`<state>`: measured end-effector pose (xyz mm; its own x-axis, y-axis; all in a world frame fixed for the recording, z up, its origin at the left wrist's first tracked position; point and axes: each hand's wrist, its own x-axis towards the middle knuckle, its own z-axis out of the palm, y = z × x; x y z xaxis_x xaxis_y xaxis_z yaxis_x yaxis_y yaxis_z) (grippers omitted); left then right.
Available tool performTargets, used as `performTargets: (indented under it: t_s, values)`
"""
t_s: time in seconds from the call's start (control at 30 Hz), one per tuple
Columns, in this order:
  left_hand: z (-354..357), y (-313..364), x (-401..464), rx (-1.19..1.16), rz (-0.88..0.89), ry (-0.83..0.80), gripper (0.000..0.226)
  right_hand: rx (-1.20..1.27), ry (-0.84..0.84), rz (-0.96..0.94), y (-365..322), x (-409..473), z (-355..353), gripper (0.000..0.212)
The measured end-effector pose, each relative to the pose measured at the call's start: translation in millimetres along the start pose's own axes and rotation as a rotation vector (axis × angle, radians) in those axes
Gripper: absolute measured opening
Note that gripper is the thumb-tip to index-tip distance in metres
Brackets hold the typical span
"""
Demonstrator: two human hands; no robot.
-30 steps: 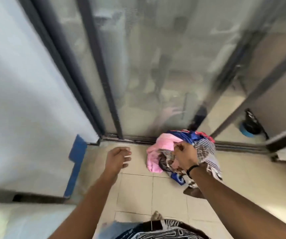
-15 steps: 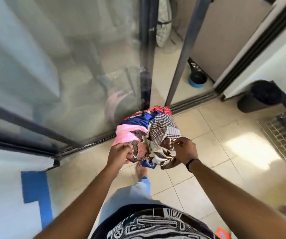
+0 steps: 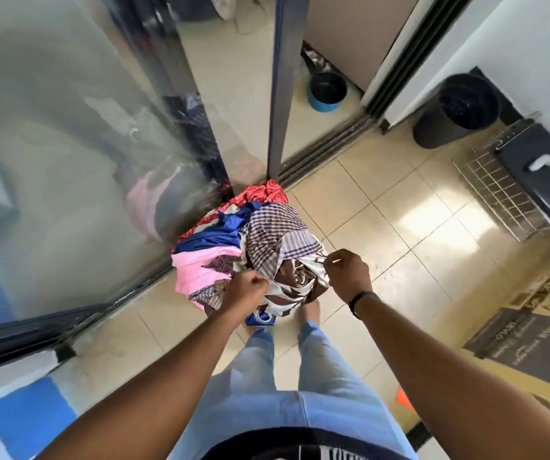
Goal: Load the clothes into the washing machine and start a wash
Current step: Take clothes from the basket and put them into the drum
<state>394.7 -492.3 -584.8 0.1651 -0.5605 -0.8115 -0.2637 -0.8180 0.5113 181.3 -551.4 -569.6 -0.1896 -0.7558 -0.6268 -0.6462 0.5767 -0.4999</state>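
Here, left hand (image 3: 246, 288) and right hand (image 3: 346, 272) grip clothes bundle (image 3: 247, 247) between them.

Glass door (image 3: 68, 154) hems the left; open tiled floor (image 3: 399, 247) right, up to the bin (image 3: 456, 111).

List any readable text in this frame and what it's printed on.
"ED TV", partial, large dark letters seen upside down on the cardboard box at right; the rest runs out of frame.
Dark panel on the same box: white print, upside down, too small and blurred to read.
Blue tag under the bundle of clothes: white mark, unreadable.
Nothing else carries text.
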Motion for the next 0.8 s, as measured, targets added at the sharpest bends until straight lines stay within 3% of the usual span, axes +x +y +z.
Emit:
performTargets:
  t_s: [0.13, 0.43, 0.53, 0.67, 0.73, 0.8]
  values:
    - [21, 4, 47, 0.100, -0.019, -0.019, 0.013, -0.002, -0.106, 0.100, 20, 47, 16, 0.019]
    - [62, -25, 160, 0.235, -0.087, 0.098, 0.017, -0.228, -0.267, 0.098, 62, 179, 53, 0.045]
    - [76, -38, 183, 0.378, -0.068, 0.123, 0.037, -0.284, -0.295, 0.060, 67, 217, 64, 0.050]
    - [91, -51, 195, 0.535, -0.030, 0.285, 0.017, -0.335, -0.356, 0.044, 60, 258, 84, 0.060]
    - [91, -54, 194, 0.500, -0.014, 0.379, 0.030, -0.339, -0.403, 0.040, 52, 267, 91, 0.067]
    - [86, -54, 193, 0.314, -0.002, 0.388, 0.034, -0.354, -0.449, 0.016, 45, 271, 97, 0.075]
